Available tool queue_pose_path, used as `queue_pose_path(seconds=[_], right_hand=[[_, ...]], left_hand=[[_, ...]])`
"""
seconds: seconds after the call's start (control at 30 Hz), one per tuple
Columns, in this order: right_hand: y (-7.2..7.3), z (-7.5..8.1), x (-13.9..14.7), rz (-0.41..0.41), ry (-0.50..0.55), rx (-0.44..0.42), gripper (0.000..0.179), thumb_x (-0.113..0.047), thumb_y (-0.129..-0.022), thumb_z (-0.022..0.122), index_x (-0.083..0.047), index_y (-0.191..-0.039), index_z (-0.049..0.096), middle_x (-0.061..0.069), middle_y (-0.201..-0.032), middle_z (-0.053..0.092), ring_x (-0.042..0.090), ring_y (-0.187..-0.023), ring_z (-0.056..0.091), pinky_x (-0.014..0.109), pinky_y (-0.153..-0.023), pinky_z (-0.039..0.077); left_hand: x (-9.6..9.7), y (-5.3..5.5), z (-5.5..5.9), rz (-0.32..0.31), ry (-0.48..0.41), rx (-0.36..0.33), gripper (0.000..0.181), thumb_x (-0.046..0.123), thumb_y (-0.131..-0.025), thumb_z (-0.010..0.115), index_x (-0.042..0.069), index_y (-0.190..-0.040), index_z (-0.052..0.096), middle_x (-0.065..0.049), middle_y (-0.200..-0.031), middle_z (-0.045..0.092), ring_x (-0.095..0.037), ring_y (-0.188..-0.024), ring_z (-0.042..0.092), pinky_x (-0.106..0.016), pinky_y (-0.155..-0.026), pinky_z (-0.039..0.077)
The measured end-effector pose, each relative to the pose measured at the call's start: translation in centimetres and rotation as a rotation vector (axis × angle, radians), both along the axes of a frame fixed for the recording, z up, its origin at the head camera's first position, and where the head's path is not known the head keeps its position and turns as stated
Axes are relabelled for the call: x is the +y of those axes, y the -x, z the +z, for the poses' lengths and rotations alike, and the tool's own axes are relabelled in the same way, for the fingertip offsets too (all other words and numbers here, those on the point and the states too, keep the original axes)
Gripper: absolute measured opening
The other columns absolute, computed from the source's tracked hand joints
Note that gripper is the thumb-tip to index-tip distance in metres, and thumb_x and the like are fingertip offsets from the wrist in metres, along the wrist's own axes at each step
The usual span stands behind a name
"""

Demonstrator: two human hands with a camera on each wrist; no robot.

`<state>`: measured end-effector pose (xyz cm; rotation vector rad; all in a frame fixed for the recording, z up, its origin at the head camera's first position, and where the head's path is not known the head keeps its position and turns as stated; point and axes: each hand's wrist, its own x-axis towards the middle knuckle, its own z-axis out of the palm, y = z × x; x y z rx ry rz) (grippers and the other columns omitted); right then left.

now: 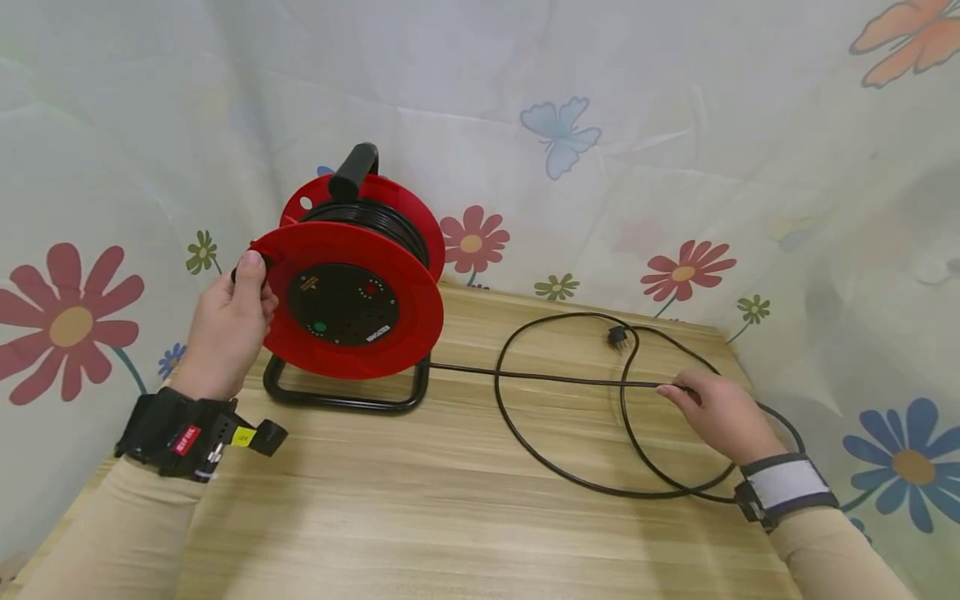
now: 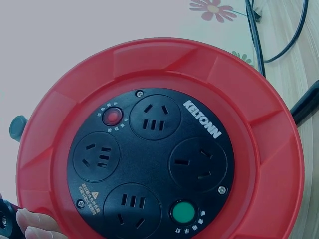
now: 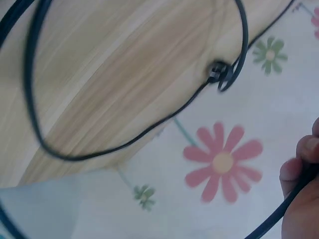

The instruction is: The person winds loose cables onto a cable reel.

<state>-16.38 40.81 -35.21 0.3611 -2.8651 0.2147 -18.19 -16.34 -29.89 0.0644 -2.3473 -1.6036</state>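
A red cable reel (image 1: 352, 300) with a black socket panel (image 2: 154, 159) stands on the wooden table, black cord wound between its two discs. My left hand (image 1: 228, 321) grips the small black crank knob (image 1: 251, 265) at the left edge of the front disc. From the reel's lower right, the black cord (image 1: 562, 378) runs nearly straight to my right hand (image 1: 723, 412), which pinches it between thumb and fingers. Beyond that hand the cord lies in wide loops on the table. Its plug (image 1: 617, 337) rests near the back of the loops.
The reel has a black carrying handle (image 1: 352, 171) on top and a black tube stand (image 1: 345, 403) below. A white curtain (image 1: 450, 75) printed with flowers and butterflies hangs behind and beside the wooden table (image 1: 465, 533).
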Motion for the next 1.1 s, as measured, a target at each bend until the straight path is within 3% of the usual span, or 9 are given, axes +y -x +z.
queue_pose_path(seconds=[0.1, 0.23, 0.63, 0.93, 1.1], right_hand=[[-0.6, 0.3, 1.3, -0.028, 0.003, -0.009, 0.018, -0.025, -0.095, 0.058, -0.01, -0.088, 0.065, 0.002, -0.065, 0.051, 0.017, -0.056, 0.042, 0.033, -0.051, 0.034], [-0.9, 0.1, 1.9, -0.053, 0.018, -0.043, 0.019, -0.023, -0.096, 0.056, -0.007, -0.097, 0.066, 0.004, -0.069, 0.054, 0.019, -0.06, 0.044, 0.034, -0.052, 0.035], [-0.5, -0.9, 1.1, -0.046, 0.029, -0.06, 0.021, -0.029, -0.096, 0.055, -0.011, -0.087, 0.061, 0.003, -0.065, 0.051, 0.018, -0.057, 0.044, 0.032, -0.049, 0.034], [-0.2, -1.5, 0.8, -0.013, 0.034, -0.039, 0.024, -0.029, -0.096, 0.055, -0.014, -0.079, 0.06, 0.001, -0.063, 0.048, 0.016, -0.055, 0.041, 0.03, -0.047, 0.033], [0.0, -1.7, 0.2, 0.01, 0.026, -0.018, 0.025, -0.03, -0.096, 0.056, -0.015, -0.075, 0.057, 0.0, -0.061, 0.046, 0.014, -0.053, 0.04, 0.03, -0.048, 0.033]], left_hand=[[-0.1, 0.0, -0.2, -0.005, 0.002, -0.001, 0.055, 0.057, -0.098, 0.023, 0.006, -0.103, 0.044, -0.011, -0.09, 0.044, -0.023, -0.082, 0.045, -0.024, -0.065, 0.043], [-0.3, 0.1, -0.2, -0.009, 0.003, -0.003, 0.054, 0.056, -0.098, 0.024, 0.007, -0.101, 0.044, -0.01, -0.086, 0.044, -0.023, -0.079, 0.045, -0.025, -0.063, 0.043], [0.0, -0.1, 0.5, -0.035, 0.032, 0.013, 0.054, 0.057, -0.097, 0.029, 0.006, -0.099, 0.046, -0.007, -0.076, 0.044, -0.022, -0.071, 0.045, -0.03, -0.056, 0.038], [0.5, -0.1, 1.1, -0.04, 0.067, 0.045, 0.056, 0.054, -0.098, 0.027, 0.002, -0.101, 0.046, -0.017, -0.09, 0.046, -0.027, -0.086, 0.044, -0.039, -0.068, 0.038], [0.9, -0.1, 1.5, -0.033, 0.105, 0.059, 0.056, 0.056, -0.098, 0.029, 0.002, -0.096, 0.047, -0.017, -0.083, 0.045, -0.028, -0.078, 0.044, -0.039, -0.061, 0.036]])
